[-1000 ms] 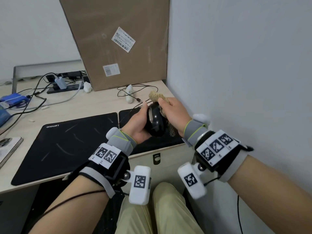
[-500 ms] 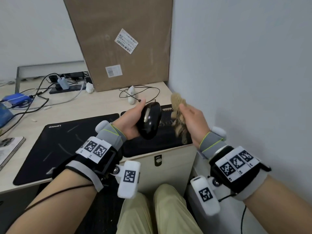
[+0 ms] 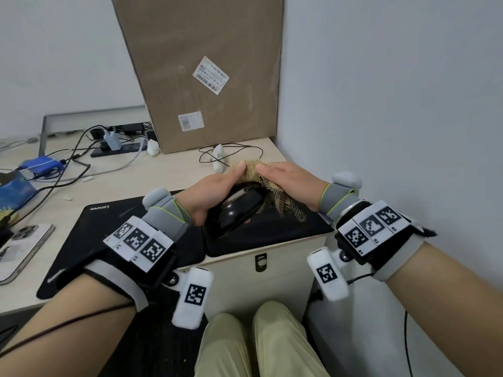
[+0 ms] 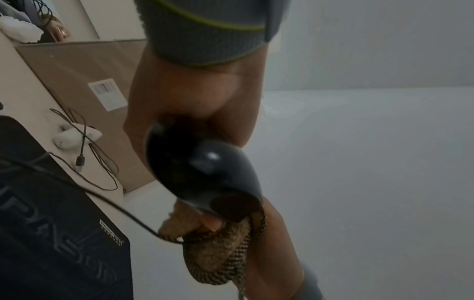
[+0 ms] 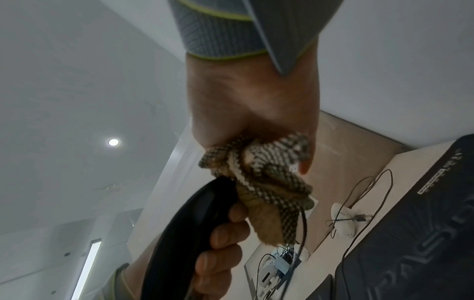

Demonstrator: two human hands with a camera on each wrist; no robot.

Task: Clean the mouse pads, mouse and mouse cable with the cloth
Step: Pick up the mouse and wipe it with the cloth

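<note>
The black mouse [image 3: 236, 210] is held in the air above the near edge of the desk [image 3: 168, 175], lifted clear of the small mouse pad [image 3: 272, 235] below it. The left hand [image 3: 215, 191] grips it from the 9 o'clock side, thumb lying along the top and fingers [image 5: 223, 233] curled round the underside. The right hand [image 3: 288, 183] comes in from 3 o'clock, its fingers closed on a bunched tan-and-checked cloth [image 3: 275, 197] and pressing that cloth against the mouse's far end, towards 12 o'clock. The two thumbs nearly meet over the cloth. In the left wrist view the mouse cable [image 4: 102, 199] leaves the mouse's front and disappears into the cloth wad.

At 9 o'clock from the mouse lies the large mouse pad [image 3: 89, 240], edge to edge with the small one. Further out at 9 o'clock, a phone [image 3: 21, 248] lies on the desk edge. At 12 o'clock, beyond the hands, a small white device [image 3: 217, 159] sits among a loop of thin black wire [image 3: 239, 151]. Behind it a tall cardboard box [image 3: 201, 72] leans against the wall. Around 10 o'clock, a power strip [image 3: 119, 148] sits with tangled cables, and a blue object [image 3: 40, 164] lies further left.

The desk is pale wood, set in a corner of white walls [image 3: 381, 104]. A ceiling light shows in the right wrist view. The person's knees in light trousers [image 3: 258, 344] show at 6 o'clock.
</note>
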